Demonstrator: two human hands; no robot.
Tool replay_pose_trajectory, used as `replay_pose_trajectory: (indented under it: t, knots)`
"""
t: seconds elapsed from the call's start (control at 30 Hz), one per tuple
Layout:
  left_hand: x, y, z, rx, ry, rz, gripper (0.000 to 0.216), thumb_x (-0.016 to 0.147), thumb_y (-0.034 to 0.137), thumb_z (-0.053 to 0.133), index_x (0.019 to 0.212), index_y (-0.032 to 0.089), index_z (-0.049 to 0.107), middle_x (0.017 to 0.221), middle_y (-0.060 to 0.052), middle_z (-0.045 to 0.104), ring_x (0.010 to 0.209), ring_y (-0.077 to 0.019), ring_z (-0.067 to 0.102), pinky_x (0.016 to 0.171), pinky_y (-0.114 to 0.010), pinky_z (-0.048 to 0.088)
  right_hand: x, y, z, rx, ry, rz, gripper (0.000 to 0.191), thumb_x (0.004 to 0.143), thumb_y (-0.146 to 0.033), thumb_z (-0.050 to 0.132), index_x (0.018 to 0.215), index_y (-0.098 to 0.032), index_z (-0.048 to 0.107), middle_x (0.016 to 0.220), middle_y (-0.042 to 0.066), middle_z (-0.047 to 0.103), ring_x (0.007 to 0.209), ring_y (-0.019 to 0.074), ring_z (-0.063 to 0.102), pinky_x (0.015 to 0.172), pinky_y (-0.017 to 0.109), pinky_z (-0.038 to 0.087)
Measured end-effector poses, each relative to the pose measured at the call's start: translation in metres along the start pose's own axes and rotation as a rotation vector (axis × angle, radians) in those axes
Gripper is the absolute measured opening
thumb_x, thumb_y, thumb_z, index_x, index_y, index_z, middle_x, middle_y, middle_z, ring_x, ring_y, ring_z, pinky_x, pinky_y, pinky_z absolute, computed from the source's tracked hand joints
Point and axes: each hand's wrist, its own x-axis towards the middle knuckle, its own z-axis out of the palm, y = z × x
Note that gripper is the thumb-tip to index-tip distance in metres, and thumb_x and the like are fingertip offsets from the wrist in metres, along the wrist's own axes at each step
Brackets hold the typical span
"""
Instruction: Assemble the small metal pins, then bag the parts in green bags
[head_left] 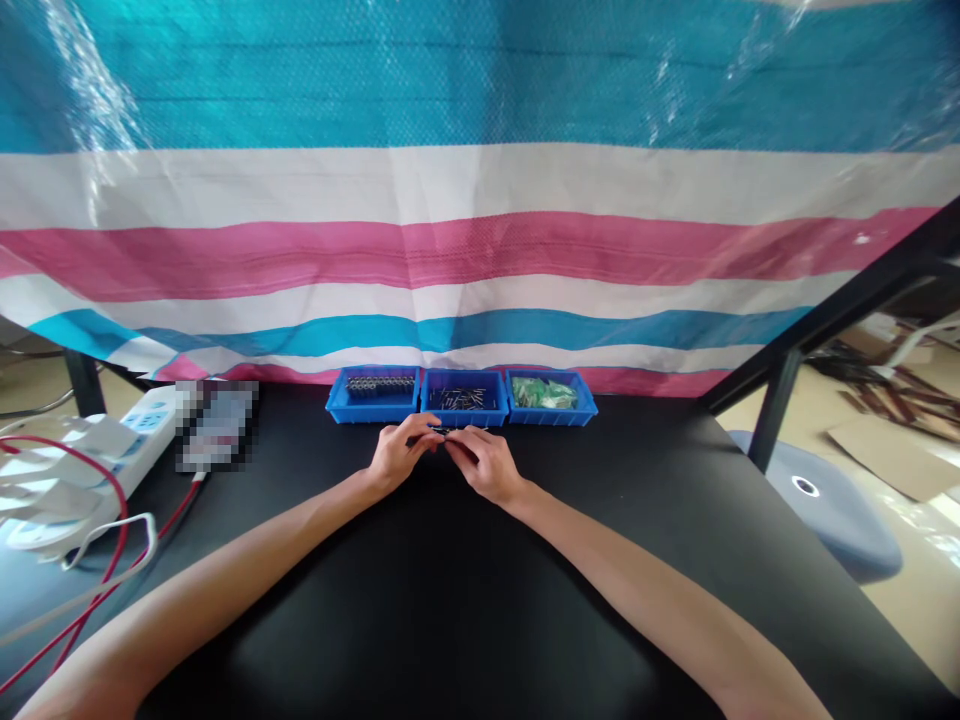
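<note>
My left hand [399, 453] and my right hand [486, 462] meet on the black table [450, 600], just in front of the middle blue bin [465, 399]. Both pinch a small dark thin part [444, 432] between their fingertips; it is too small to name. The left blue bin [373, 393] holds a row of dark parts. The middle bin holds several loose small metal pieces. The right blue bin [551, 397] holds small green and white packets.
A white power strip [142, 425] with red cables [112, 520] lies at the table's left edge, beside a blurred-out object [216, 425]. A striped tarp [480, 230] hangs behind the bins. A grey round stool [825, 510] stands to the right of the table.
</note>
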Motion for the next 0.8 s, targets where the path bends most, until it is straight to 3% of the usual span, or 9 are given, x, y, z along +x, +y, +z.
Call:
replay_pose_trajectory:
  t: [0.13, 0.3, 0.4, 0.63, 0.8]
  knots:
    - [0.0, 0.002, -0.002, 0.033, -0.032, -0.036, 0.021, 0.088, 0.035, 0.058, 0.102, 0.019, 0.062, 0.061, 0.004, 0.068, 0.053, -0.0102, 0.064, 0.059, -0.018, 0.05, 0.0, 0.001, 0.001, 0.015, 0.014, -0.001, 0.017, 0.094, -0.026, 0.049, 0.095, -0.019, 0.064, 0.085, 0.005, 0.068, 0.075, 0.0155, 0.065, 0.069, 0.025, 0.052]
    - [0.004, 0.007, -0.003, 0.108, -0.002, -0.053, 0.02, 0.086, 0.036, 0.062, 0.095, 0.018, 0.064, 0.08, -0.001, 0.072, 0.06, -0.0106, 0.064, 0.063, -0.019, 0.05, 0.003, -0.003, -0.004, 0.029, 0.095, 0.086, 0.016, 0.094, -0.024, 0.047, 0.093, -0.019, 0.063, 0.085, 0.005, 0.069, 0.078, 0.0167, 0.066, 0.071, 0.026, 0.05]
    - [0.006, 0.009, -0.002, 0.145, 0.022, -0.019, 0.018, 0.085, 0.035, 0.062, 0.09, 0.018, 0.065, 0.08, -0.001, 0.071, 0.058, -0.0092, 0.059, 0.062, -0.019, 0.048, 0.004, -0.005, -0.006, 0.038, 0.104, 0.089, 0.016, 0.094, -0.024, 0.047, 0.092, -0.019, 0.062, 0.084, 0.004, 0.069, 0.076, 0.0162, 0.066, 0.071, 0.025, 0.049]
    - [0.006, 0.015, -0.006, 0.113, 0.034, 0.061, 0.014, 0.088, 0.029, 0.059, 0.09, 0.017, 0.066, 0.085, -0.004, 0.07, 0.061, -0.0094, 0.058, 0.062, -0.02, 0.048, 0.004, -0.002, -0.004, 0.016, 0.033, 0.108, 0.018, 0.094, -0.026, 0.048, 0.09, -0.019, 0.064, 0.083, 0.004, 0.069, 0.075, 0.0158, 0.066, 0.07, 0.025, 0.048]
    - [0.004, 0.018, -0.007, 0.093, 0.001, -0.005, 0.016, 0.091, 0.027, 0.055, 0.099, 0.019, 0.066, 0.09, -0.003, 0.072, 0.055, -0.0064, 0.058, 0.061, -0.018, 0.048, 0.003, 0.0, -0.001, -0.005, -0.005, 0.116, 0.02, 0.094, -0.027, 0.048, 0.086, -0.02, 0.065, 0.081, 0.003, 0.07, 0.072, 0.0158, 0.066, 0.068, 0.024, 0.048]
